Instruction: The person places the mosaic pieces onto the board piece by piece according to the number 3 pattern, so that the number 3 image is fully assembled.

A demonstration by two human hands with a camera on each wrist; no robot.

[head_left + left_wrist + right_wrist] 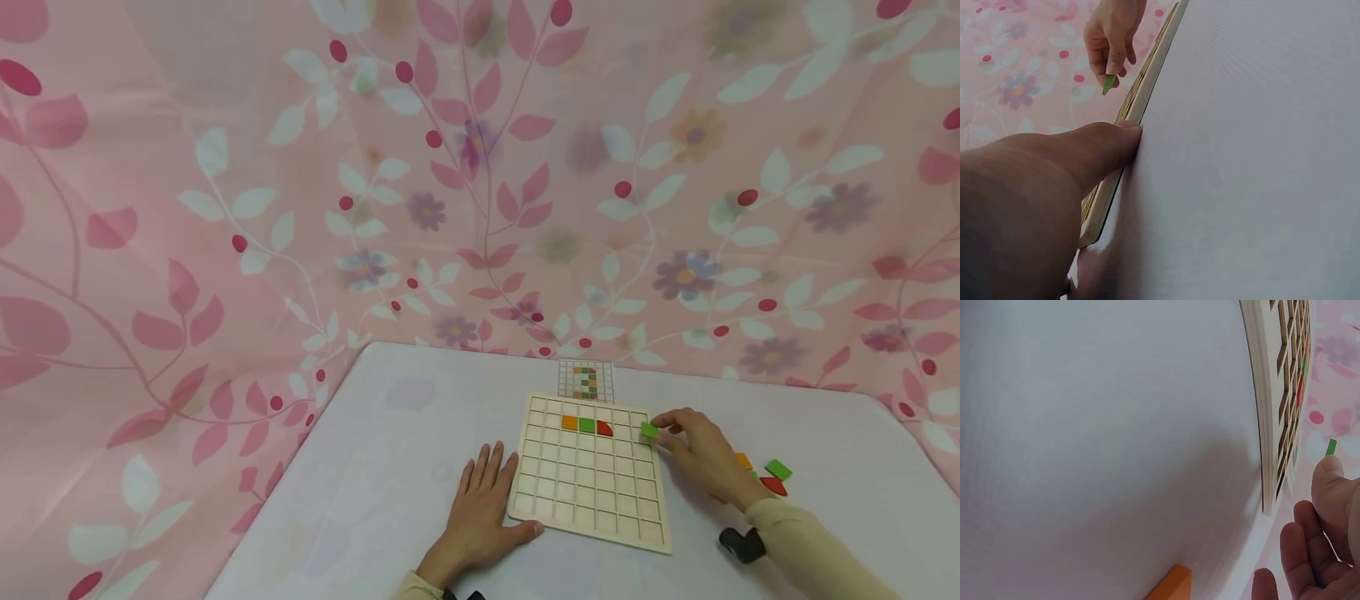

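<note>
A wooden grid board [588, 479] lies on the white table, its upper row holding an orange square tile [570, 423], a green square tile [587, 426] and a red tile with one curved side [604, 428]. My right hand [701, 454] pinches another green tile [649, 431] between thumb and fingers, above the board's right edge. In the left wrist view this green tile [1109, 84] is seen edge-on. My left hand [483, 508] lies with fingers spread at the board's lower left corner, its thumb [1116, 140] touching the board's near edge.
A printed pattern card [586, 382] lies behind the board. Right of the board are loose tiles: a green one [778, 469], a red one [774, 485] and an orange one [743, 461], partly hidden by my right hand. A pink floral cloth [480, 183] hangs behind the table.
</note>
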